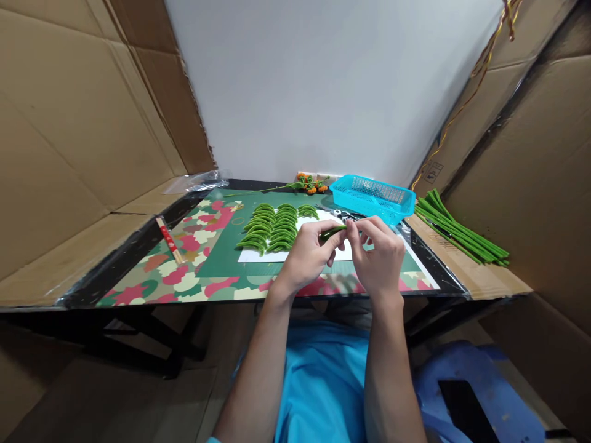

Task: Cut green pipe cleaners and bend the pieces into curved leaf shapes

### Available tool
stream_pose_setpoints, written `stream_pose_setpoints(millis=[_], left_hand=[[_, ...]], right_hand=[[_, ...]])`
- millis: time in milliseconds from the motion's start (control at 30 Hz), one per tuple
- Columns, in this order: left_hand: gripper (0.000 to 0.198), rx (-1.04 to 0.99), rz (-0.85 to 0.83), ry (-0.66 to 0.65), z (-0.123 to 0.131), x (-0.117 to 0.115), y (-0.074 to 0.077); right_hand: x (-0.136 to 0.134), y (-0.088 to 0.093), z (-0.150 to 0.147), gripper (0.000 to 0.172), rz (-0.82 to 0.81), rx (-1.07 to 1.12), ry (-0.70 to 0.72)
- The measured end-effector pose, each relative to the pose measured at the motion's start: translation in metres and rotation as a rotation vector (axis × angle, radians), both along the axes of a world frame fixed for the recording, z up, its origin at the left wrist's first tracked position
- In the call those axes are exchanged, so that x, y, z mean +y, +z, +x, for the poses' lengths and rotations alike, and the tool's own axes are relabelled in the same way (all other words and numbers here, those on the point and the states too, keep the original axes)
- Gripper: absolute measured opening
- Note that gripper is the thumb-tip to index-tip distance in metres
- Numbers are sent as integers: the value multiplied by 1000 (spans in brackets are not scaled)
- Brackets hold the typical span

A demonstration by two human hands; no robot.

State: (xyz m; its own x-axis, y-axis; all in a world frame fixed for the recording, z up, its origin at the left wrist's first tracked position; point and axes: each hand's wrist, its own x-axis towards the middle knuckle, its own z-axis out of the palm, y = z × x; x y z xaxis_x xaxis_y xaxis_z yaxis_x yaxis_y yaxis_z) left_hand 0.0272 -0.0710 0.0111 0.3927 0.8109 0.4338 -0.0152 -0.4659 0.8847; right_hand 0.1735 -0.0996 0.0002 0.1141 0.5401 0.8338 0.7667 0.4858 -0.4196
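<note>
Both of my hands meet above the near middle of the table. My left hand [308, 253] is closed around a short green pipe cleaner piece [333, 232]. My right hand [378, 253] pinches the right end of that same piece. Just beyond my hands, several bent green leaf shapes [274, 226] lie in rows on a white sheet [258, 254] over a green cutting mat [221, 261].
A cyan plastic basket [372, 197] stands at the back right. Long green pipe cleaners [457, 231] lie on cardboard to the right. An orange and green flower stem [307, 183] lies at the back. A red-marked stick [169, 239] rests at left. Cardboard walls enclose both sides.
</note>
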Motion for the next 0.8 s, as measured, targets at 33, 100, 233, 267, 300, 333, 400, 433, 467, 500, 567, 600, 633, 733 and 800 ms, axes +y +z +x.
stream_pose_setpoints(millis=[33,100,233,267,300,333,400,433,467,500,567,600,633,733,800], left_hand=[[36,-24,-9,-9,1,0,0],[36,-70,-25,-19,2,0,-1],[37,-143,-84,-25,2,-1,1],[37,-160,-107,-22,2,-1,1],[37,-173,-128,-17,1,-1,2],[37,-180,-143,-14,1,-1,2],[36,-182,-146,-15,1,-2,2],[36,-177,-132,-15,2,-2,1],[35,-172,-113,-12,3,-2,1],[34,-170,-93,-2,4,-2,0],[33,-162,-58,39,7,-2,-2],[33,-155,-44,65,8,-3,-2],[32,-144,-30,92,9,-3,-3],[31,-109,2,144,9,-3,-2],[31,-105,7,148,8,-3,-2]], right_hand=[[0,0,-1,34,18,7,-14],[0,0,-3,33,42,40,-19],[1,-1,-3,32,50,130,70],[2,-2,-3,32,43,154,101],[2,-3,-2,32,30,175,134],[3,-3,-1,32,16,189,164],[3,-4,0,32,-10,201,201],[3,-5,1,32,-21,200,207],[3,-5,1,31,-28,198,204],[3,-5,2,30,-30,195,196],[3,-5,2,28,-32,185,178],[2,-4,2,29,-33,179,176],[2,-4,3,29,-34,174,178],[0,-3,2,30,-46,168,193],[-1,-3,2,30,-60,159,207]])
